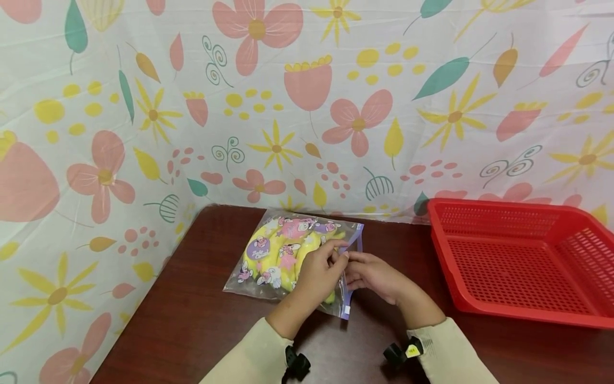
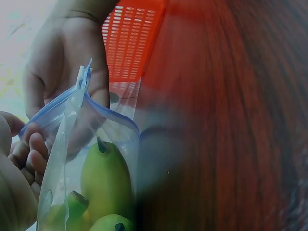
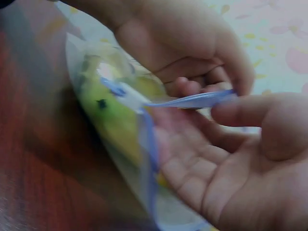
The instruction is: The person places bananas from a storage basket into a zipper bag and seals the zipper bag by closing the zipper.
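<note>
A clear zip bag [image 1: 283, 250] with cartoon prints lies on the table, its purple zip edge [image 1: 360, 233] to the right. Yellow-green bananas [image 2: 108, 173] fill it, stems towards the mouth. My left hand [image 1: 318, 272] reaches over the bag and pinches the zip edge near its middle. From the other side, my right hand [image 1: 376, 274] holds the lip, thumb against the purple strip and fingers [image 3: 185, 163] in the gap between the two lips. The white slider [image 1: 346, 311] sits at the near end of the zip. The mouth gapes in both wrist views.
A red plastic basket [image 1: 460, 306] with perforated sides stands at the right of the dark wooden table [image 1: 168, 314]. Behind the table hangs a floral-patterned cloth [image 1: 297, 122], which also runs along the left side.
</note>
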Tool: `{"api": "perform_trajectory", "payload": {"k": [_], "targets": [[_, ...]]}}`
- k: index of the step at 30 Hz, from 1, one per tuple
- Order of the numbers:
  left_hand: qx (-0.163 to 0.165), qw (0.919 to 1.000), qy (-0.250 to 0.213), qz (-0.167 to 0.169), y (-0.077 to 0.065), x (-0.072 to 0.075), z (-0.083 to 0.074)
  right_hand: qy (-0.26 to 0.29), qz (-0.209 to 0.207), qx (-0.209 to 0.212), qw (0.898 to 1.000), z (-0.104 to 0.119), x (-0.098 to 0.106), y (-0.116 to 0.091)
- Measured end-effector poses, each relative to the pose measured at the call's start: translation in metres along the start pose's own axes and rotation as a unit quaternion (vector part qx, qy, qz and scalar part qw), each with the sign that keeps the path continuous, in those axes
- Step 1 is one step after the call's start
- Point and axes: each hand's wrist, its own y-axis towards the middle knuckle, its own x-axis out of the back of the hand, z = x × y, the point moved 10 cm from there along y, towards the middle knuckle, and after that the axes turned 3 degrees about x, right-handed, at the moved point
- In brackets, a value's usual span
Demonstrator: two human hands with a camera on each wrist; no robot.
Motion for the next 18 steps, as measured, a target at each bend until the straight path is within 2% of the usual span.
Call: {"api": "perform_trajectory", "payload": {"k": [5, 12, 18], "targets": [[-0.005, 1.0, 0.003, 0.007, 0.0, -0.001, 0.0, -0.042, 0.034, -0.007, 0.999, 0.011, -0.007, -0.009], [-0.01, 0.9999, 0.003, 0.008, 0.001, 0.0, -0.004, -0.072, 0.073, 0.012, 0.995, 0.022, -0.013, -0.017], [0.016, 0.9993, -0.028, 0.016, 0.002, -0.001, -0.004, -0.082, 0.084, 0.023, 0.993, 0.021, -0.012, -0.016]]}}
